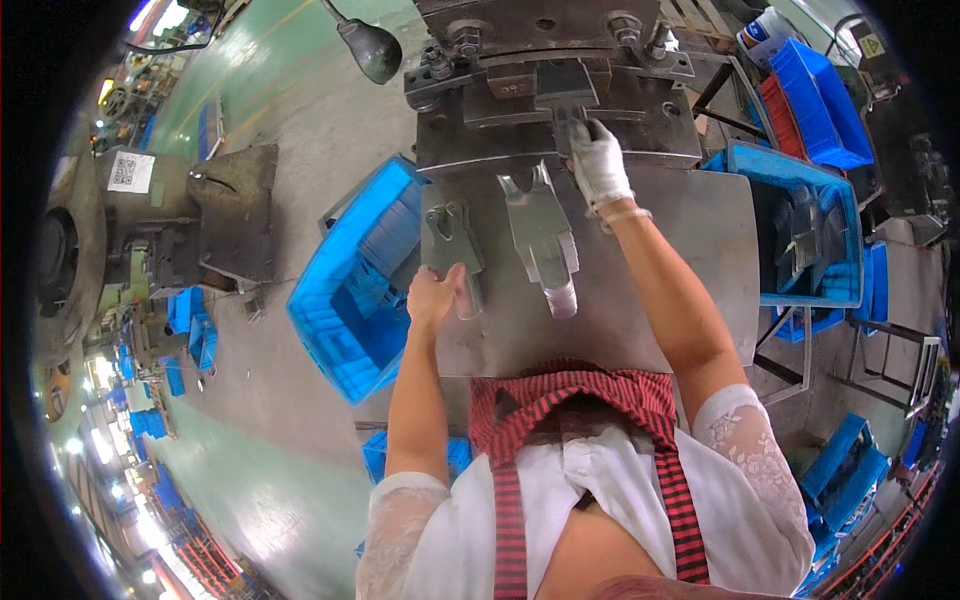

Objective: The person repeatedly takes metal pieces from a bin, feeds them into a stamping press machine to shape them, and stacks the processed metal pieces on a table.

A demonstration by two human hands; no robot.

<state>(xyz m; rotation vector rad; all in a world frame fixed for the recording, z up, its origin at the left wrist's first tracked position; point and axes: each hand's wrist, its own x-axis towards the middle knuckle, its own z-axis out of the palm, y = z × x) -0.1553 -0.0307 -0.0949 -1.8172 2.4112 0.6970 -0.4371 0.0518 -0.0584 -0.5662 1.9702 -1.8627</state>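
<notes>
My right hand [600, 168], in a white glove, is closed at the front of the press die. Its fingers pinch the narrow end of a flat metal part [566, 84] lying on the die block. My bare left hand [436, 297] is on the left of the metal table [650, 300], thumb and fingers closed at the near edge of another flat metal part [450, 238] with a hole in it. Between my hands lies a stack of flat metal blanks [540, 235], forked at the far end and narrow at the near end.
The heavy press die [550, 140] with bolts stands at the table's far edge. A blue crate [330, 330] is at the left, and a blue crate with metal parts [850, 230] at the right. A dark lamp head [371, 50] hangs at the far left of the die.
</notes>
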